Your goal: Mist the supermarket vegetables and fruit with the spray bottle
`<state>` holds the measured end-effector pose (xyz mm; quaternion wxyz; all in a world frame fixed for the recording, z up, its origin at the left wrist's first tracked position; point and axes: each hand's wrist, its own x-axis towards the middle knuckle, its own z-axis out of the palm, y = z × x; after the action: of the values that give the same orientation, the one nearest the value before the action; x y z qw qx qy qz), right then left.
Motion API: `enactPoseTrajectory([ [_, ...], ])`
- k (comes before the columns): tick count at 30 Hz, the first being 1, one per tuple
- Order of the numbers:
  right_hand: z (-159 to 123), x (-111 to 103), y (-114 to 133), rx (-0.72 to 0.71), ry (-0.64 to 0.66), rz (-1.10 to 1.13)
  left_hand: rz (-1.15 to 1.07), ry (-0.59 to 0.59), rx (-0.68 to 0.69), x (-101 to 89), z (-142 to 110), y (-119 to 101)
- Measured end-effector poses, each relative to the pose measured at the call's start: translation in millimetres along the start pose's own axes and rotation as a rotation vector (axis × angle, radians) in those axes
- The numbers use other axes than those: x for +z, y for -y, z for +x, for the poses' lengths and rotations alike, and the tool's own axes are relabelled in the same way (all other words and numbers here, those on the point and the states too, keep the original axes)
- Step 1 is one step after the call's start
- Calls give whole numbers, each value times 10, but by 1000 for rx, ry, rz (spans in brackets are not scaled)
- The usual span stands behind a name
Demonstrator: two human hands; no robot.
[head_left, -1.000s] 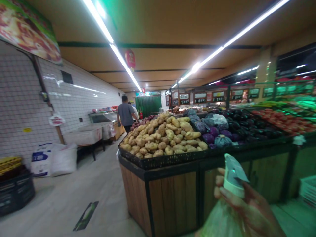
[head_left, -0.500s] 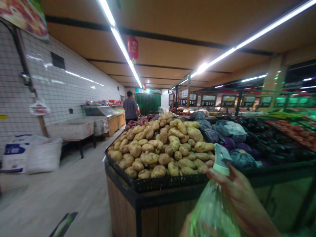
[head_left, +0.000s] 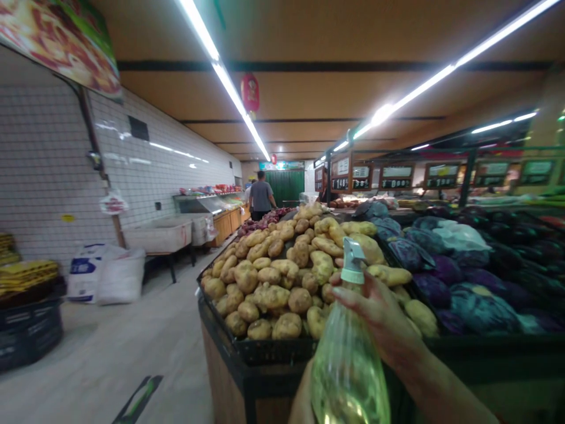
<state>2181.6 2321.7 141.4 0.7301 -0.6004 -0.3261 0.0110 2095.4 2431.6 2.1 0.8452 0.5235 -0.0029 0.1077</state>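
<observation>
A clear spray bottle (head_left: pixel 348 365) with greenish-yellow liquid and a grey-white spray head stands upright in front of me. My right hand (head_left: pixel 375 312) is wrapped round its neck, just below the spray head. Lower down, my left hand (head_left: pixel 302 394) presses against the bottle's left side; its fingers are mostly hidden behind the bottle and cut off by the frame's edge. Behind the bottle, a heap of potatoes (head_left: pixel 269 288) fills a black tray (head_left: pixel 273 353) on a wood-panelled stand. Purple cabbages (head_left: pixel 481 309) lie to the right.
White sacks (head_left: pixel 119 277) lean by the tiled wall on the left, near a basin on legs (head_left: pixel 161 232). A dark crate (head_left: pixel 29 330) sits at far left. Further back a person (head_left: pixel 261 197) stands in the aisle. Price signs (head_left: pixel 397 176) hang above the produce.
The spray bottle and both hands have shifted left and slightly up in the picture, and more of the bottle shows. The view has turned left, bringing the dark crate into sight.
</observation>
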Motion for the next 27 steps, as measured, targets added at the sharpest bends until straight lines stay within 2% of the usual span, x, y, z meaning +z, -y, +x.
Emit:
enactPoseTrajectory([
  [2,88,-14,20,-8,19,1,85,26,154,101,-66,-137],
  [4,155,-32,41,-10,33,-1,146,21,207,183,-96,-222],
  [9,227,-102,116,-13,62,3,137,45,109,375,-70,-329],
  [15,266,-195,158,-32,116,87,124,43,149,560,-33,-355],
  [19,287,-230,142,-20,147,142,139,-4,141,606,-28,-331],
  [27,278,-257,142,-28,193,74,129,-43,164,631,-44,-235],
])
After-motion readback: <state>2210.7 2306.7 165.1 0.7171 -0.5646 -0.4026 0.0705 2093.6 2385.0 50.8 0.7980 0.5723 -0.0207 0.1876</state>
